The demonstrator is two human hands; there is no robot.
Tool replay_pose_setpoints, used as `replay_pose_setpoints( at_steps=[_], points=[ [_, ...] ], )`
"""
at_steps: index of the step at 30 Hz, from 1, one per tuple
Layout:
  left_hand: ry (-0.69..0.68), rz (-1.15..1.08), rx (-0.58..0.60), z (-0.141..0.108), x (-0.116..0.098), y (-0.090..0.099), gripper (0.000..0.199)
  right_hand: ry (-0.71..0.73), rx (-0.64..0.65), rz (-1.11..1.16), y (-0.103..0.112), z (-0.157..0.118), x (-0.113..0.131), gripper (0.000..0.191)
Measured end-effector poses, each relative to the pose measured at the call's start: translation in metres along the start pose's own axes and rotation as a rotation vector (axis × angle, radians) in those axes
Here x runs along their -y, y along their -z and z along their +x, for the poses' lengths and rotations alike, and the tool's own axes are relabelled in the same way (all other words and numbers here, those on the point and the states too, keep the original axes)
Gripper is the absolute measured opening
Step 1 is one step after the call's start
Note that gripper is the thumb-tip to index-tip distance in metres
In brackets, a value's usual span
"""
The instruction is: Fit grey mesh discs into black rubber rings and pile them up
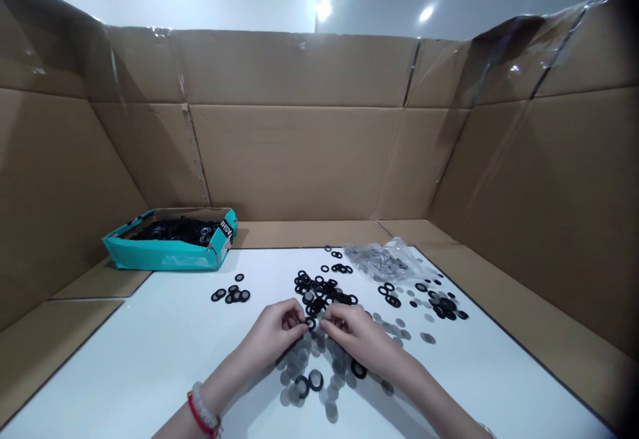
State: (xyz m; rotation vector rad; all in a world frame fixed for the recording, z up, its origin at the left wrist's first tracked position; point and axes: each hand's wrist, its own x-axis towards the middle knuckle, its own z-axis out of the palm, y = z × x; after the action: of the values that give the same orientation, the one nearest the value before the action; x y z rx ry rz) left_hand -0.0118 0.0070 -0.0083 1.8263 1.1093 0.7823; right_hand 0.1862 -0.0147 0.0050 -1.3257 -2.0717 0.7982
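Two hands: left hand (272, 334), fingertips clamped on black rubber ring (310, 323); right hand (355, 336), fingers together beside it, above grey mesh discs (335, 366).

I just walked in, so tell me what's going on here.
Someone's left hand and right hand meet at a black ring above a white table. Loose black rings and gray mesh discs lie scattered around them. A teal box of black rings sits at the back left, and a clear plastic bag lies at the back right.
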Motion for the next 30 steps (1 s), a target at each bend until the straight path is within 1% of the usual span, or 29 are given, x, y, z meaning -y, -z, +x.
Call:
replay_pose_setpoints(
  at_steps=[2,5,8,10,14,18,21,24,26,30],
  points=[
    [0.059,-0.215,-0.015,0.002,0.001,-0.005,0.011,-0.004,0.009,0.023,0.000,0.000,0.002,0.024],
    [0.158,-0.485,-0.044,0.004,0.002,-0.011,0.027,-0.012,0.036,0.065,-0.001,0.001,0.003,0.025],
    [0.254,-0.682,-0.030,0.004,0.000,-0.013,0.038,-0.003,0.066,0.101,-0.002,0.002,0.002,0.025],
    [0.279,-0.757,-0.018,0.003,-0.003,-0.012,0.041,0.009,0.076,0.114,-0.002,0.002,0.001,0.026],
    [0.287,-0.793,0.011,0.000,-0.008,-0.014,0.041,0.022,0.085,0.135,-0.002,0.001,0.001,0.027],
    [0.245,-0.750,0.027,0.000,-0.008,-0.015,0.036,0.006,0.100,0.155,-0.002,0.000,0.004,0.027],
    [0.240,-0.688,-0.034,0.001,-0.006,-0.013,0.031,0.002,0.091,0.132,-0.002,0.001,0.004,0.026],
    [0.231,-0.680,-0.089,0.002,-0.003,-0.011,0.028,0.012,0.036,0.050,-0.002,0.002,0.002,0.017],
    [0.223,-0.708,-0.085,0.003,-0.002,-0.011,0.029,0.014,0.008,0.010,0.000,0.002,0.002,0.013],
    [0.222,-0.722,-0.084,0.003,-0.002,-0.013,0.031,0.026,-0.022,0.062,0.003,0.002,0.004,0.019]
  ],
)
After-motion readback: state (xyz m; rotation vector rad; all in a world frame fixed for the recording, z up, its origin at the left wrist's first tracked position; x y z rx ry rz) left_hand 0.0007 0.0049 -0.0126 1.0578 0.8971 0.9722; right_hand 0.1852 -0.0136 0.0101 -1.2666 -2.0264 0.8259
